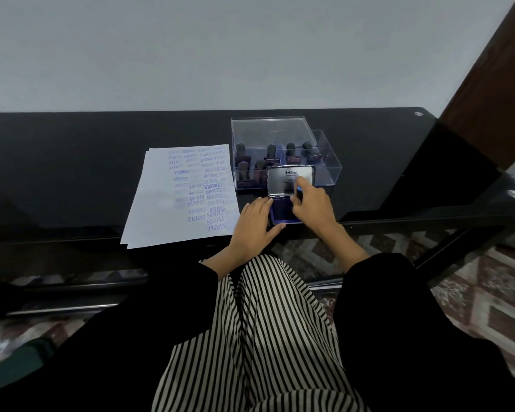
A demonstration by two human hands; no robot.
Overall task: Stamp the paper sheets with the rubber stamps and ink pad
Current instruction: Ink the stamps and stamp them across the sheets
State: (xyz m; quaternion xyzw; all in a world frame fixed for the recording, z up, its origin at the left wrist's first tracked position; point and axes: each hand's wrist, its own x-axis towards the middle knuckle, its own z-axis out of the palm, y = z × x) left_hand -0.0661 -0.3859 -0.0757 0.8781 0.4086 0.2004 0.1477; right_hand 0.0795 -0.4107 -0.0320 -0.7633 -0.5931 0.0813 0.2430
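– Closest to the lap, on the counter's (72, 162) near edge, how do the two grips stand?

– The left grip (254, 223) lies flat with straight fingers and holds nothing. Its fingertips and thumb rest against the left and near edges of the ink pad (280, 214), pinning the tray. The right grip (312, 206) is bunched over the pad's right side, with its forefinger up on the raised metal lid (283, 181). I cannot tell whether those curled fingers pinch the lid's edge or something small beneath them.

– So what is the step?

– Handling the lid, I judge. Whether it is swinging open or shut the view does not settle.

– How to do it well?

– Keep the left grip pressing down so the tray does not skate on the glossy counter. Move the lid by its rim, with fingertips off the blue felt between the grips, or ink will travel to the paper.

– And the sheets?

– The paper sheets (161, 209) lie just left of the left grip. The top one is crowded with blue marks, so a fresh sheet looks due.

– The stamps?

– Beyond the right grip, just behind the lid, the rubber stamps (271, 151) stand upright in a clear acrylic box (327, 171). I count about six. Lift one by its handle and ink it squarely.
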